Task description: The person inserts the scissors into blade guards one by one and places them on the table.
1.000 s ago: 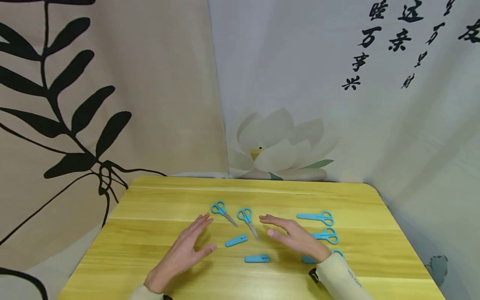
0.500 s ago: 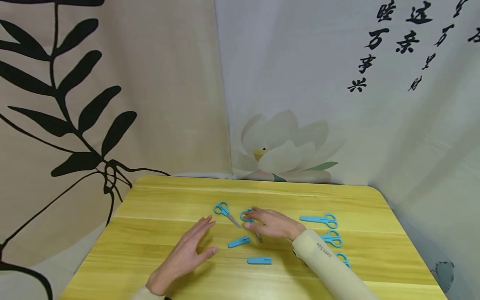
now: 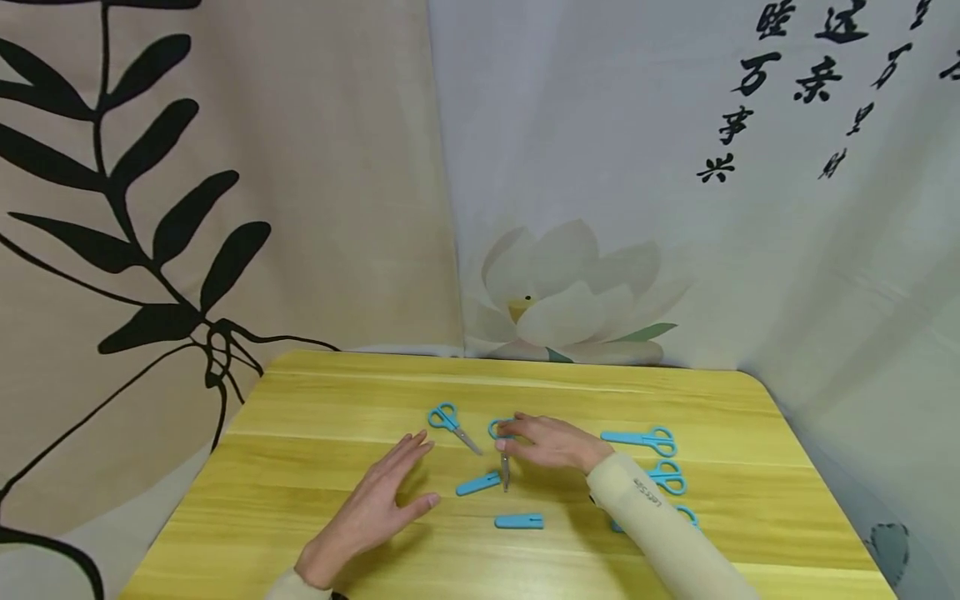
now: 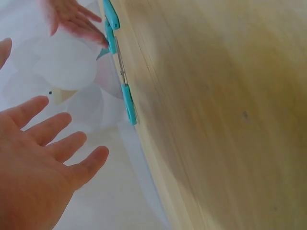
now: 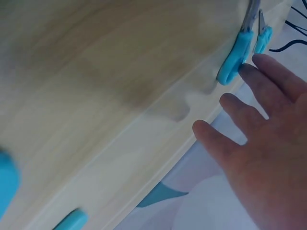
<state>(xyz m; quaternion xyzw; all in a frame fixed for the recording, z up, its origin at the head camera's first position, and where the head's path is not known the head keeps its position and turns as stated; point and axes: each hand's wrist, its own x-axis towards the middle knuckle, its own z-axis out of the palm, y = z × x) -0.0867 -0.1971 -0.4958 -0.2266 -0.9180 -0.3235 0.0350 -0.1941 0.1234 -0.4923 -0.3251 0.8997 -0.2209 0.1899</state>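
My right hand [image 3: 551,440] pinches the blue handles of a pair of scissors [image 3: 506,473] near the table's middle, its bare blade pointing toward me. In the right wrist view the fingertips sit right at the scissors' handle [image 5: 234,60]; the thumb is hidden there. Left of them lies a second pair of uncovered scissors [image 3: 453,425]. My left hand [image 3: 367,512] hovers at the left with fingers spread and holds nothing. Between the hands lie two loose blue blade covers, an angled cover [image 3: 477,483] and a nearer, level cover [image 3: 519,522].
At the right are three more blue scissors in a column: the far scissors [image 3: 637,438] have a covered blade, while my right sleeve [image 3: 660,517] partly hides the middle scissors [image 3: 667,477] and near scissors [image 3: 688,517]. A printed curtain [image 3: 360,208] hangs behind the wooden table [image 3: 337,383].
My right hand has moved left from beside the scissors onto their handles. Those scissors have turned so the blade points straight toward me. The left hand has stayed nearly still.
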